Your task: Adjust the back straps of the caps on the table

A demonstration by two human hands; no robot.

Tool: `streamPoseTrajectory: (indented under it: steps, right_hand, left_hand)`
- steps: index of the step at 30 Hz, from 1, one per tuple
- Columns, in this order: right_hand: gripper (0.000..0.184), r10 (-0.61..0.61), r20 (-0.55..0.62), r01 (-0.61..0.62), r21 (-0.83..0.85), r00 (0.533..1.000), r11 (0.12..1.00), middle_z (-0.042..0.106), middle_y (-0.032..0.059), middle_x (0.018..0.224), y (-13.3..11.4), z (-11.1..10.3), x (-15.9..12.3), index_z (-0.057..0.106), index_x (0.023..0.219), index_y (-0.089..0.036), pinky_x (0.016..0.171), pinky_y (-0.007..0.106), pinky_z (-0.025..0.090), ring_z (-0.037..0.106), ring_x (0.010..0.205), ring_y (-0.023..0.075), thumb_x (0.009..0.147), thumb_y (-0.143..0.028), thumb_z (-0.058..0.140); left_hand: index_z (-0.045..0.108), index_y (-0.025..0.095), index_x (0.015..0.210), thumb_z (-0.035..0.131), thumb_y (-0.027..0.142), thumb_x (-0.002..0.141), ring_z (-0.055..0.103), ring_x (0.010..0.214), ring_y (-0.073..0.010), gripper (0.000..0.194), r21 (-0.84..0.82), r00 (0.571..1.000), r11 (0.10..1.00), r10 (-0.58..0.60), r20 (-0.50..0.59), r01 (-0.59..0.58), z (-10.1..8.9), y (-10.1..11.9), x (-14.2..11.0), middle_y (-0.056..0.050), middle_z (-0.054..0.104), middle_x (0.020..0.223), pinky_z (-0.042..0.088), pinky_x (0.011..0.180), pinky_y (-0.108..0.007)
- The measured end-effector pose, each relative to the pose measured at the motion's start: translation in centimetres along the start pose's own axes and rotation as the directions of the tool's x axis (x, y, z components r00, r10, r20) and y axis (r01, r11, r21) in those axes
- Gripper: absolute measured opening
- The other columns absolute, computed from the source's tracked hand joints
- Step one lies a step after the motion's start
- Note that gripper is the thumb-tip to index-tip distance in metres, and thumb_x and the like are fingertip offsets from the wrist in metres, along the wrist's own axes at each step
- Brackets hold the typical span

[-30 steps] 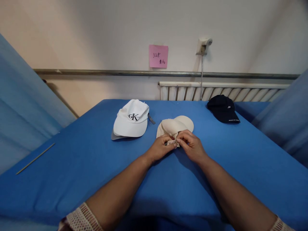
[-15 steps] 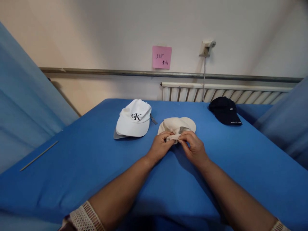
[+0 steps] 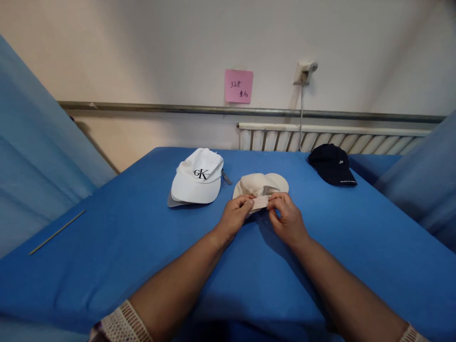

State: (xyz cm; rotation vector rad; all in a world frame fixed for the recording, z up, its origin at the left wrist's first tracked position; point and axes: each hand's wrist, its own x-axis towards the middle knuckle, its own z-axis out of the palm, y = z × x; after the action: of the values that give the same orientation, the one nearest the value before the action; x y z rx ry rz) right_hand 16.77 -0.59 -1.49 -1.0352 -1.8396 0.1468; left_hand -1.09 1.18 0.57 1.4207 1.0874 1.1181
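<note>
A beige baseball cap (image 3: pixel 256 183) lies on the blue-covered table, its brim pointing away to the right. Its back strap (image 3: pixel 260 203) faces me and stretches between my two hands. My left hand (image 3: pixel 235 213) pinches the strap's left end, thumb on top. At the other end, my right hand (image 3: pixel 287 216) is closed with thumb and fingertips on the strap. To the left sits a white cap with black lettering (image 3: pixel 197 175), on top of another cap with a grey brim (image 3: pixel 174 203).
A dark navy cap (image 3: pixel 331 164) lies at the back right. On the left is a thin stick (image 3: pixel 57 232). Behind the blue table cover (image 3: pixel 142 228) are a radiator (image 3: pixel 278 138) and a metal rail (image 3: pixel 171 109). Blue curtains (image 3: pixel 39 142) hang at both sides.
The strap, bunched between my fingers before, now lies flatter and more exposed. My left hand has shifted slightly left, with its thumb drawn back. The other caps stay put.
</note>
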Motion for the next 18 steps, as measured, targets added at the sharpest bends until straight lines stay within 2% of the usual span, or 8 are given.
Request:
streamPoseTrajectory:
  steps: [4,9,14,18]
  right_hand:
    - [0.02,0.062,-0.014,-0.061,0.003,0.998,0.998,0.057,0.0053,0.09,0.5,0.1,-0.1,0.055,0.087,-0.023,0.076,0.033,0.048,0.058,0.083,0.0196,0.081,-0.006,0.046]
    - [0.018,0.143,-0.057,-0.136,0.109,0.988,0.985,0.057,0.0054,0.094,-0.3,0.4,-0.3,0.054,0.101,-0.023,0.074,0.032,0.048,0.057,0.078,0.0181,0.085,-0.016,0.053]
    - [0.019,0.142,0.016,-0.143,0.122,0.99,0.982,0.056,0.0042,0.091,-0.5,0.5,-0.3,0.053,0.099,-0.022,0.075,0.032,0.047,0.056,0.077,0.0175,0.081,-0.017,0.057]
    - [0.014,0.15,-0.003,-0.149,0.096,0.989,0.984,0.055,0.0024,0.084,0.2,0.8,-0.2,0.052,0.089,-0.022,0.073,0.032,0.046,0.055,0.077,0.0179,0.079,-0.013,0.053]
  left_hand:
    - [0.071,0.014,0.089,0.06,0.045,0.082,0.061,0.093,-0.0202,0.034,-0.01,0.999,1.0,0.007,-0.032,-0.008,-0.5,0.3,0.3,-0.009,0.069,0.103,0.047,0.084,-0.032]
    - [0.07,0.014,0.084,0.061,0.039,0.083,0.061,0.097,-0.0206,0.027,0.062,0.997,0.995,0.077,-0.016,-0.076,-0.1,0.2,0.0,-0.009,0.069,0.104,0.046,0.091,-0.034]
    - [0.069,0.015,0.086,0.057,0.035,0.085,0.062,0.1,-0.0213,0.024,0.145,0.987,0.977,0.148,0.066,-0.156,0.3,0.2,-0.3,-0.009,0.068,0.107,0.045,0.095,-0.037]
    - [0.069,0.018,0.084,0.066,0.026,0.078,0.059,0.109,-0.024,0.01,0.337,0.955,0.895,0.262,0.139,-0.294,0.1,0.0,-0.4,-0.009,0.067,0.112,0.041,0.101,-0.041]
